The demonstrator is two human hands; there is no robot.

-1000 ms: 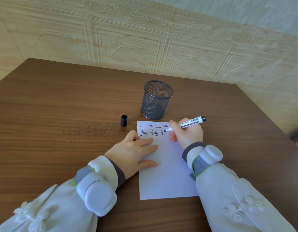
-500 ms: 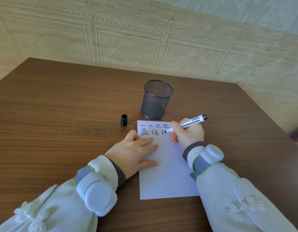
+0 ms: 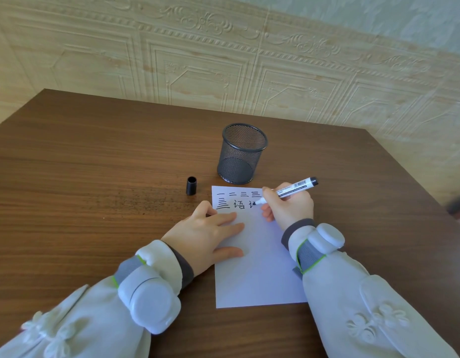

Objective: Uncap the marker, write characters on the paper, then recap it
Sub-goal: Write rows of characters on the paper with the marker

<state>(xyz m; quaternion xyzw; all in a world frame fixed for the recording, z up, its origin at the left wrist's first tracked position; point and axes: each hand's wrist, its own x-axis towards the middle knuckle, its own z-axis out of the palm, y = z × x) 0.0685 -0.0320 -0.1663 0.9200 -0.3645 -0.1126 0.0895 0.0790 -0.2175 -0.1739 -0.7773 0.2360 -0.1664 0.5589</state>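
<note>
The step in hand is the writing itself: the right hand [image 3: 288,206] grips the marker [image 3: 288,191], fingers and thumb curled round its barrel low down, with the tip on the paper [image 3: 259,267] at the right end of the second row of characters. The left hand [image 3: 205,232] lies flat on the sheet's left edge, fingers straight and slightly spread, pinning it to the wooden table [image 3: 94,164]. To write well, that press should hold firm so the sheet does not creep under each stroke, and the marker should keep its slant with light pressure. Little room is left on this row, so a new one below looks needed. The cap [image 3: 191,185] stands on the table just left of the paper, near the mesh pen cup [image 3: 241,153], ready for recapping.
</note>
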